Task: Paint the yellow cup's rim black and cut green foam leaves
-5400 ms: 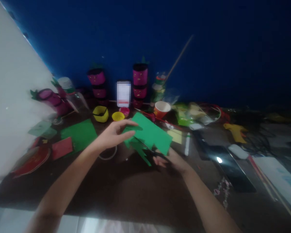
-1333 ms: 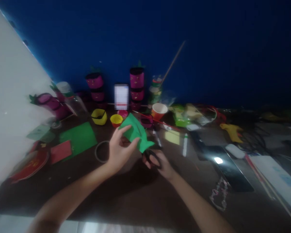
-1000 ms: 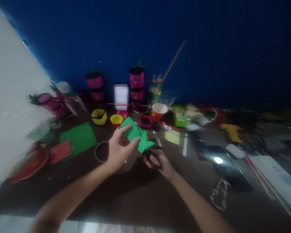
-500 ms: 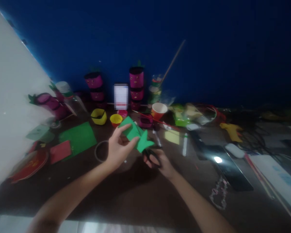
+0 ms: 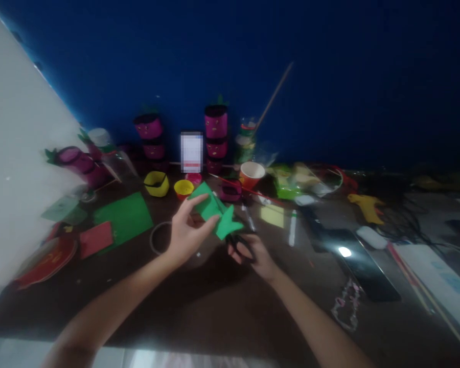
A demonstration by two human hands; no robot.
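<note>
Between the thumb and fingers of my left hand (image 5: pixel 187 227) is a folded piece of green paper (image 5: pixel 209 204). Pointed, leaf-like tips stick out from its right end. My right hand (image 5: pixel 258 255) is closed around the black handles of a pair of scissors (image 5: pixel 245 249). The scissors meet the lower edge of the paper, and their blades are mostly hidden behind it. Beyond the paper stand a small yellow cup (image 5: pixel 184 189) and a low purple ring-shaped piece (image 5: pixel 230 190). A silver pen (image 5: pixel 248 217) lies just right of the paper.
At left lie a green sheet (image 5: pixel 124 220), a pink paper (image 5: pixel 95 239) and a roll of tape (image 5: pixel 161 238). Purple tube figures (image 5: pixel 215 125) line the blue wall. Rightward are a paper cup (image 5: pixel 252 175), a marker (image 5: pixel 292 228), a yellow glue gun (image 5: pixel 367 207) and a dark phone (image 5: pixel 368 271).
My right hand and the scissors have shifted very slightly at the paper's lower edge. My left hand and the green paper look almost unmoved.
</note>
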